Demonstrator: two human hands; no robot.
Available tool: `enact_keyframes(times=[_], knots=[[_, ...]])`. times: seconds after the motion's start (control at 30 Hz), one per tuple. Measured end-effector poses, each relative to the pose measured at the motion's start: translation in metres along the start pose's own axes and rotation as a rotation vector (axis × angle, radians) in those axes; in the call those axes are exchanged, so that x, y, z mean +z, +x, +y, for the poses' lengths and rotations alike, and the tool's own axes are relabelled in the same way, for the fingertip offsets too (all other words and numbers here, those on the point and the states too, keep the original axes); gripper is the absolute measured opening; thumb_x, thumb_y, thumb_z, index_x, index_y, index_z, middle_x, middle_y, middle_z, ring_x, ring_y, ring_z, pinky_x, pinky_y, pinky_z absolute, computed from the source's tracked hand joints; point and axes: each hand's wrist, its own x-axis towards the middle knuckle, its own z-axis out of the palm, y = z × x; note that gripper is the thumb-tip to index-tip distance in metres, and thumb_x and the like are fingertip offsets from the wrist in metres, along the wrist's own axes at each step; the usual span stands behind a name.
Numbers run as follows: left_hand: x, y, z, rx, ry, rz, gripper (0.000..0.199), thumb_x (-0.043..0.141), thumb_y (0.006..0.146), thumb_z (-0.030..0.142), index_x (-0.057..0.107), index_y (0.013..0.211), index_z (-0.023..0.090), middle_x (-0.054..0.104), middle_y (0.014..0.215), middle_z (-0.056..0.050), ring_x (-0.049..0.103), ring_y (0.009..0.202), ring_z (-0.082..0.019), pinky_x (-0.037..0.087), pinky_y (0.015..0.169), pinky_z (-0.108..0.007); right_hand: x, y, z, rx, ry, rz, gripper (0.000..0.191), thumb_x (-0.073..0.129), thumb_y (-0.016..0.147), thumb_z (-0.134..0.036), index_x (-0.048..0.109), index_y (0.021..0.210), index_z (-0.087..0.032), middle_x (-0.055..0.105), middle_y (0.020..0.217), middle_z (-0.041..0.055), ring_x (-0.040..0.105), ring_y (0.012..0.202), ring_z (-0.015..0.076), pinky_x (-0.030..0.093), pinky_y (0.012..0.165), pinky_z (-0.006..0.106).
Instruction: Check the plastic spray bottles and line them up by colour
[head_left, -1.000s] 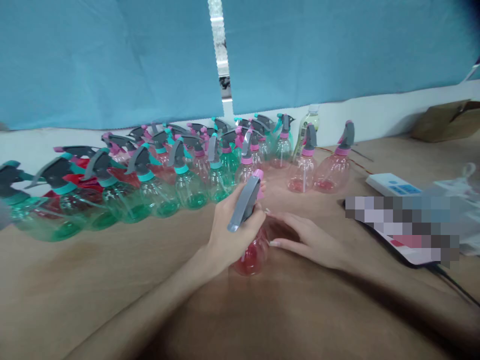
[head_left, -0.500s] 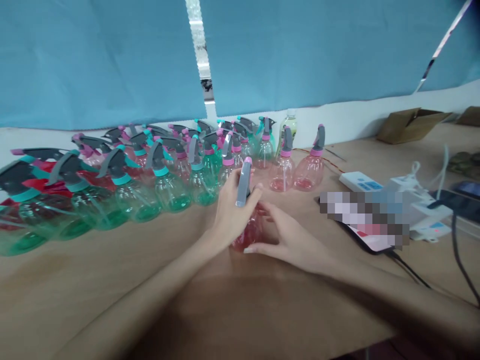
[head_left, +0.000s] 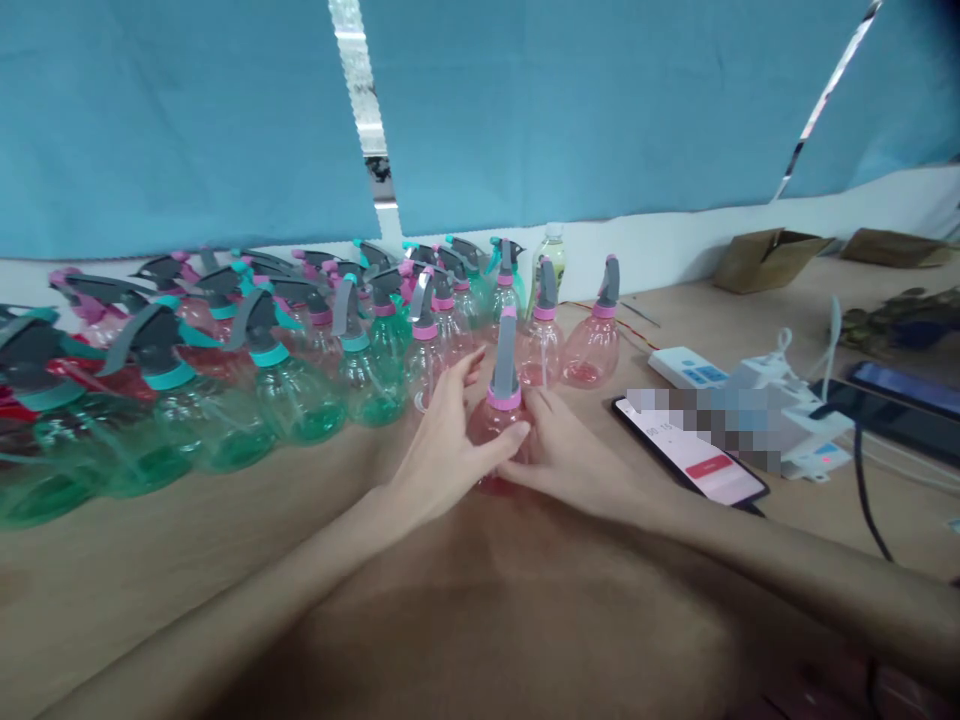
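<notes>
Pink spray btl [head_left: 491,422], lower body part-hid, R hand [head_left: 574,455] grasping it, L hand [head_left: 442,440] spread w/ thumb touching

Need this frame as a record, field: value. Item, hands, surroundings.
item: clear pink plastic spray bottle, grey trigger, upright
left hand: fingers spread, thumb across bottle's front
right hand: cupped around its right side
left: clear green plastic spray bottles, teal collars
behind, right: two more clear pink bottles
far right: lit black-edged rectangular phone
</notes>
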Motion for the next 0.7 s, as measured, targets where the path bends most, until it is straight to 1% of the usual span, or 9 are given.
enact_keyframes(times=[0.07,0.1,0.2,0.27,0.33,0.43,0.5,0.6,0.7], knots=[[-0.001,-0.011,-0.017,0.007,0.072,-0.006,0.066,0.061,0.081,0.036,0.027,0.137,0.023,0.038,0.143,-0.011,0.038,0.132,-0.027,0.032,0.109,-0.049,-0.003,0.011,0.011,0.05,-0.113,0.02,0.051,0.062,0.077,-0.048,0.049,0.116,-0.018,0.055,0.116,0.0141,0.052,0.108,0.0311,0.047,0.087,0.049],[-0.001,-0.017,-0.026,-0.009,0.122,-0.015,0.063,0.058,0.083,0.036,0.028,0.136,0.023,0.038,0.142,-0.011,0.037,0.132,-0.026,0.032,0.11,-0.048,-0.005,0.018,0.016,0.061,-0.165,0.029,0.056,0.063,0.075,-0.052,0.049,0.116,-0.017,0.054,0.116,0.0151,0.051,0.109,0.0323,0.046,0.087,0.05],[-0.005,-0.033,-0.05,-0.062,0.247,-0.032,0.056,0.057,0.084,0.035,0.033,0.132,0.023,0.04,0.138,-0.011,0.041,0.128,-0.026,0.035,0.107,-0.049,-0.006,0.04,0.03,0.072,-0.28,0.036,0.068,0.064,0.071,-0.06,0.047,0.119,-0.014,0.053,0.115,0.0159,0.048,0.112,0.0339,0.045,0.089,0.049],[-0.008,-0.039,-0.06,-0.086,0.274,-0.03,0.05,0.055,0.085,0.032,0.035,0.13,0.024,0.043,0.134,-0.009,0.044,0.125,-0.024,0.039,0.104,-0.046,-0.005,0.055,0.035,0.072,-0.338,0.03,0.072,0.066,0.07,-0.058,0.045,0.122,-0.014,0.054,0.117,0.0164,0.047,0.115,0.0345,0.043,0.091,0.049],[-0.01,-0.041,-0.064,-0.104,0.276,-0.022,0.043,0.054,0.086,0.028,0.038,0.126,0.024,0.046,0.13,-0.007,0.048,0.12,-0.022,0.041,0.102,-0.043,-0.004,0.068,0.037,0.09,-0.383,0.024,0.073,0.068,0.069,-0.056,0.044,0.123,-0.013,0.055,0.118,0.0171,0.047,0.116,0.035,0.043,0.091,0.049],[-0.011,-0.041,-0.062,-0.112,0.287,-0.031,0.034,0.051,0.087,0.026,0.043,0.12,0.024,0.051,0.124,-0.005,0.052,0.114,-0.021,0.044,0.098,-0.041,-0.004,0.081,0.034,0.174,-0.416,0.017,0.066,0.068,0.07,-0.053,0.048,0.117,-0.012,0.057,0.116,0.0182,0.052,0.111,0.035,0.046,0.085,0.047],[-0.01,-0.039,-0.06,-0.117,0.306,-0.059,0.03,0.05,0.087,0.025,0.045,0.117,0.024,0.054,0.119,-0.005,0.057,0.105,-0.021,0.046,0.093,-0.041,-0.004,0.086,0.032,0.219,-0.435,0.006,0.061,0.069,0.07,-0.052,0.049,0.113,-0.013,0.058,0.115,0.0181,0.055,0.108,0.0349,0.048,0.08,0.046],[-0.008,-0.036,-0.058,-0.127,0.328,-0.094,0.025,0.048,0.087,0.024,0.047,0.112,0.023,0.056,0.113,-0.005,0.059,0.094,-0.02,0.048,0.086,-0.041,-0.004,0.091,0.03,0.25,-0.443,-0.01,0.059,0.068,0.07,-0.053,0.049,0.109,-0.014,0.06,0.114,0.0179,0.058,0.104,0.0353,0.049,0.077,0.045],[-0.004,-0.03,-0.06,-0.108,0.318,-0.098,0.021,0.047,0.087,0.022,0.049,0.108,0.022,0.057,0.111,-0.005,0.059,0.095,-0.02,0.048,0.086,-0.04,-0.003,0.095,0.031,0.266,-0.433,-0.014,0.059,0.067,0.071,-0.054,0.048,0.11,-0.013,0.061,0.112,0.0186,0.06,0.102,0.0352,0.048,0.077,0.046]])
